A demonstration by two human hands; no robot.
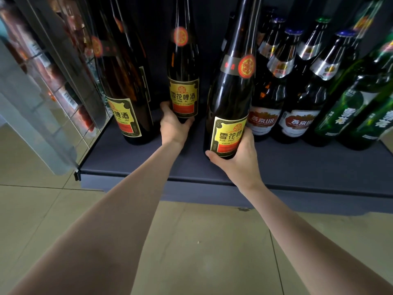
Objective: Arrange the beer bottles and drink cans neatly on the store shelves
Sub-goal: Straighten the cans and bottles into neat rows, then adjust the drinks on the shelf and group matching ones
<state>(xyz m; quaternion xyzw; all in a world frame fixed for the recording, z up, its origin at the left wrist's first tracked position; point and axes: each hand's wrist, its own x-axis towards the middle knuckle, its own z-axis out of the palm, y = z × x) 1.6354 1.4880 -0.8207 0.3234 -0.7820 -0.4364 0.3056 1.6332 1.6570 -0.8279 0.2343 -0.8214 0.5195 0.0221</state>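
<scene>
We count three dark brown Xue Hua beer bottles with yellow labels on the dark shelf [131, 158]: one at far left [127, 103], one set back in the middle [183, 77], one at the front [231, 99]. Beside them we see two front brown bottles with red-and-white U8 labels [262, 116] [297, 122], with at least three blue- or green-capped necks behind. Two green bottles [340, 116] [374, 122] stand at right. Two hands show, left [173, 126] and right [238, 158].
</scene>
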